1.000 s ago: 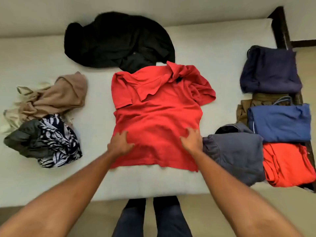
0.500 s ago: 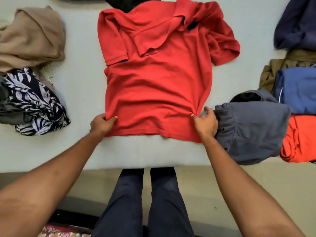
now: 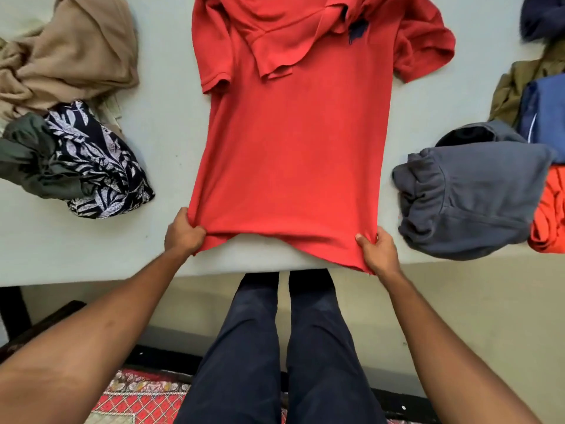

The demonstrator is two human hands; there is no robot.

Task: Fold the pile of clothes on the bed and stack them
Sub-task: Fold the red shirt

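A red polo shirt lies spread on the pale bed, collar away from me, its hem at the bed's near edge. My left hand grips the hem's left corner. My right hand pinches the right corner, which is pulled just past the edge. On the left lie unfolded clothes: a tan garment, a dark leaf-print piece and a grey-green one. To the right sit folded items: a grey garment, a blue one and an orange one.
An olive garment and a navy one lie at the far right. My legs in dark trousers stand against the bed's front. A red patterned rug covers the floor below.
My hands went from pressing flat on the shirt's lower part to gripping its hem corners, then drew the hem toward me to the bed's edge, stretching the shirt straight.
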